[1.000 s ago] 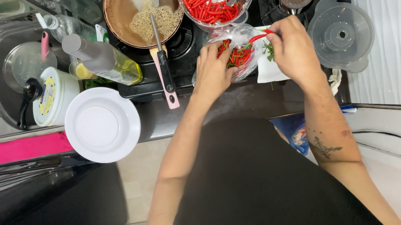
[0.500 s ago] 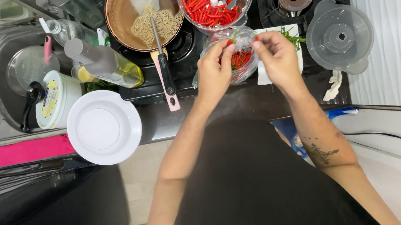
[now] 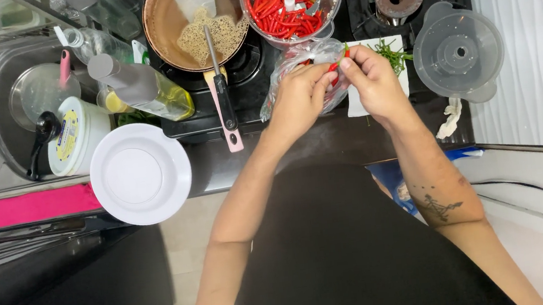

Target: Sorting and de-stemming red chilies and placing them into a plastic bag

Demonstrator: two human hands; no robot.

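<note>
While our left hand (image 3: 298, 96) and right hand (image 3: 371, 81) pinch a red chilli (image 3: 336, 66), the clear bag (image 3: 305, 58) lies beneath.

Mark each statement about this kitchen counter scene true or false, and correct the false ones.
1. Both hands, the left hand and the right hand, hold a red chilli between them. True.
2. The blender jar holds green beans. False: it holds red chillies.
3. The white plate has nothing on it. True.
4. The pan sits in the sink. False: it sits on the stove burner.
5. The jar lid lies right of the hands. True.
</note>
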